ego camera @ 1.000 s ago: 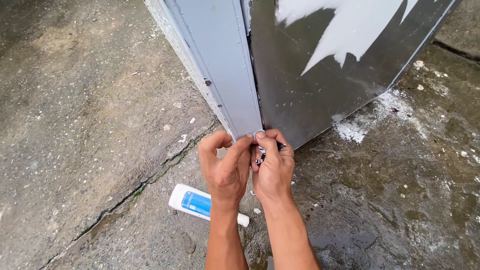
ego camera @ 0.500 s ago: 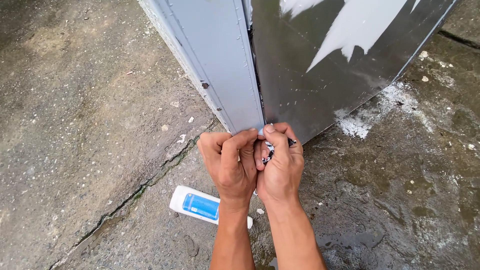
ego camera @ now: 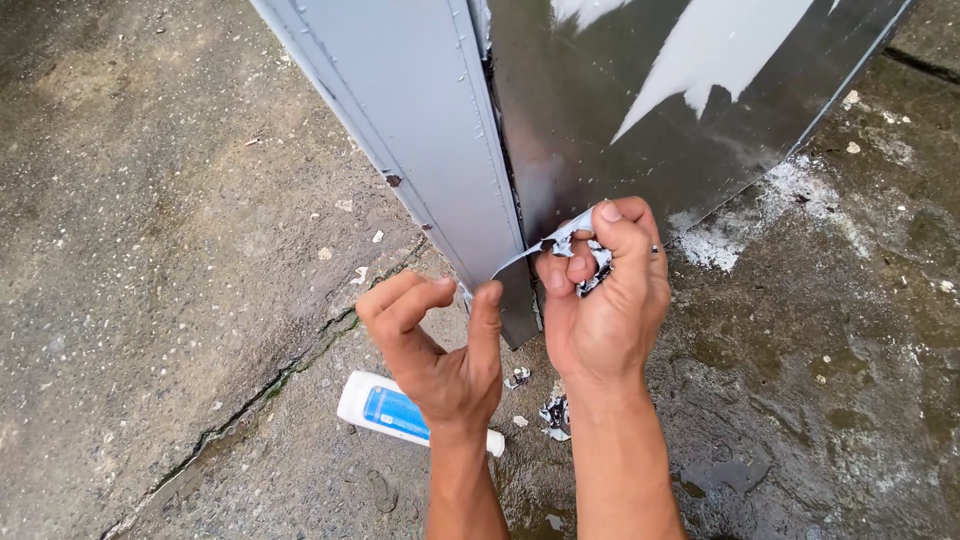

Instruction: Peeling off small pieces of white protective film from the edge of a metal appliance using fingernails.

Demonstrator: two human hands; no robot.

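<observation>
The right hand is closed into a loose fist, thumb and forefinger pinched on a crumpled wad of film, white on one side and dark on the other. From the wad a thin white strip runs left and down to the near edge of the grey post, where it is attached; holding the wad bunched in the fist keeps the peeled stuff out of the way and gives a firm hold on the strip.

The left hand sits just left of the right, near the foot of the post. Its fingers are apart, the thumb raised with its tip touching the post's near edge where the strip leaves it, the forefinger curled beside it. It clamps nothing; the thumb seems to steady or pick at the edge while the other hand holds the strip taut.

Right of the post stands a dark shiny panel with a large white patch of film left higher up, so the film belongs to this surface.

On the wet concrete ground, torn scraps lie between the wrists, below the spot being peeled. A white tube with a blue label lies on its side, left of the left wrist and partly behind it. A crack runs across the ground to the left.
</observation>
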